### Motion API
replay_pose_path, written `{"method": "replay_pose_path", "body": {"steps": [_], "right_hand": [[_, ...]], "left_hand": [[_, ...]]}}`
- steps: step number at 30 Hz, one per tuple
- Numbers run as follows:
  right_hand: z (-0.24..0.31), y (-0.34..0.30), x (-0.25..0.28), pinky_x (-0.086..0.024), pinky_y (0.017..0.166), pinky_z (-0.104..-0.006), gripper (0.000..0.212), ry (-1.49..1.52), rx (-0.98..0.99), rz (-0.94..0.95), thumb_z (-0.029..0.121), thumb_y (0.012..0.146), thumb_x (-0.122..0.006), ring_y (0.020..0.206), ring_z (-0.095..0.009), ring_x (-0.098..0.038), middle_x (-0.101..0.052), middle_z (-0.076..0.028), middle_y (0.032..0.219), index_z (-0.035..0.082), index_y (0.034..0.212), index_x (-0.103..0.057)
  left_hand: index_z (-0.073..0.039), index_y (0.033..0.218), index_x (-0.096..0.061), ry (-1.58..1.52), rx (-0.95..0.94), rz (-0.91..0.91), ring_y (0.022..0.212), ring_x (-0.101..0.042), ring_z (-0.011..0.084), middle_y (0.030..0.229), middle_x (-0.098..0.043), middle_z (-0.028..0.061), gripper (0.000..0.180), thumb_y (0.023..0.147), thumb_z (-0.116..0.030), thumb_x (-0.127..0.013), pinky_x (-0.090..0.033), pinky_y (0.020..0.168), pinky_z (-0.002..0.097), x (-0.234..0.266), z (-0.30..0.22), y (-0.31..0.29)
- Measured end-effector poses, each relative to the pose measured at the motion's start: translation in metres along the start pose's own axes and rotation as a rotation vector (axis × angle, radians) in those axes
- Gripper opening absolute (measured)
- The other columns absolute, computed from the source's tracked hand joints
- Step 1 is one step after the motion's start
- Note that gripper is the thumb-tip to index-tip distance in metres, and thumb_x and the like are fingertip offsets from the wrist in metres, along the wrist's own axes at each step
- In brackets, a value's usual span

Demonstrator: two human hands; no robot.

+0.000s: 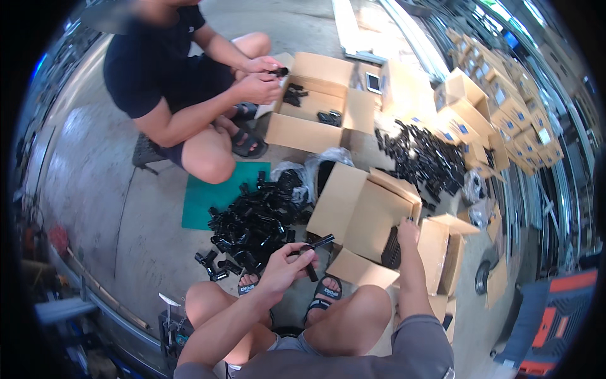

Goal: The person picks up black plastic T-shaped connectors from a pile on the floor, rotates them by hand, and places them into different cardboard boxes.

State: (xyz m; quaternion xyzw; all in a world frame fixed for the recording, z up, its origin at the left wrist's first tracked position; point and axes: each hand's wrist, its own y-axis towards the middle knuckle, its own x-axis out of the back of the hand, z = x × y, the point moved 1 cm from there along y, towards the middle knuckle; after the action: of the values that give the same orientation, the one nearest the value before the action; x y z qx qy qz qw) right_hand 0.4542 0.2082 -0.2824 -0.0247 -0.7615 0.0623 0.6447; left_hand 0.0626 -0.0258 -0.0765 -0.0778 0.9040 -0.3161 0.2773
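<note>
My left hand (287,268) is closed around a black angled pipe fitting (324,241), held above the floor between my knees. One arm of the fitting points up and right, another downward. My right hand (409,234) reaches into an open cardboard box (372,211), its fingers curled at the right inner wall. What those fingers hold, if anything, is too small to make out. Close beside that hand, a packed row of black parts (391,249) lies in the box. A heap of black pipe fittings (252,221) lies in front of my feet, partly on a green mat (197,202).
A person (170,82) sits across to the left, both hands on a black part, beside another open box (306,132) holding black parts. More black parts (423,155) lie loose beyond my box. Stacked cartons (505,101) stand at far right; a grey-and-red case (546,328) is nearer.
</note>
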Motion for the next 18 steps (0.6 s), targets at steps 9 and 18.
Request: {"method": "replay_pose_path", "body": {"steps": [9, 18], "right_hand": [[0.157, -0.085, 0.227, -0.053, 0.067, -0.0250, 0.012, 1.371, 0.401, 0.040, -0.002, 0.092, -0.058, 0.079, -0.011, -0.066, -0.067, -0.006, 0.090, 0.003, 0.103, -0.056], [0.219, -0.196, 0.319, -0.057, 0.070, -0.0296, 0.026, 0.871, 0.933, -0.533, -0.006, 0.072, -0.071, 0.083, -0.025, -0.071, -0.071, -0.013, 0.099, 0.005, 0.094, -0.065]], "left_hand": [[-0.003, 0.124, -0.048, -0.297, -0.219, 0.072, 0.109, -0.063, 0.0217, 0.116, -0.063, 0.0128, 0.032, 0.097, -0.019, -0.059, -0.053, 0.093, 0.0349, 0.006, -0.029, -0.006], [-0.007, 0.125, -0.051, -0.447, -0.415, 0.238, 0.108, -0.063, 0.0176, 0.115, -0.065, 0.0084, 0.032, 0.096, -0.013, -0.061, -0.055, 0.091, 0.0322, 0.005, -0.041, -0.032]]}}
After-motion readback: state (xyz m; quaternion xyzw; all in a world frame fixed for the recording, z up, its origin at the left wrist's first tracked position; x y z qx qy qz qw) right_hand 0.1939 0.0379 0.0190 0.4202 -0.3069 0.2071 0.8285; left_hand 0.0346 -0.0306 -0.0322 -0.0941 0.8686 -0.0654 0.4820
